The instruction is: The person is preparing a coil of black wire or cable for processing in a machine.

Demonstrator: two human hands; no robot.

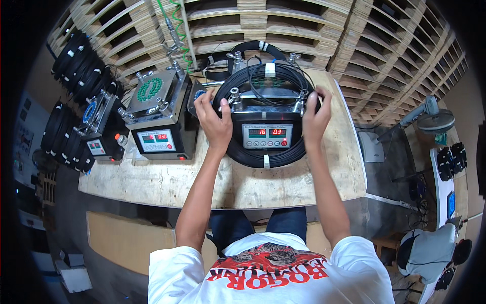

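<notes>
A large coil of black cable [234, 152], tied with white tape, rings a polishing-type machine [266, 117] with a metal top plate, corner posts and a lit red display. My left hand [215, 123] is at the coil's left side, thumb and fingers curled around its edge beside a metal post [235, 95]. On the opposite side my right hand [316, 120] closes its bent fingers over the coil's right edge. Thinner loose loops of black cable [255, 87] lie across the machine's top. Parts of the coil behind the machine and under my hands are hidden.
Left of me stand two similar machines, a larger one [156, 109] and a smaller one [95, 126], on the wooden table [144, 180]. More black coils [63, 137] hang at far left. Stacked pallets [253, 23] rise behind; a fan [434, 121] stands at right.
</notes>
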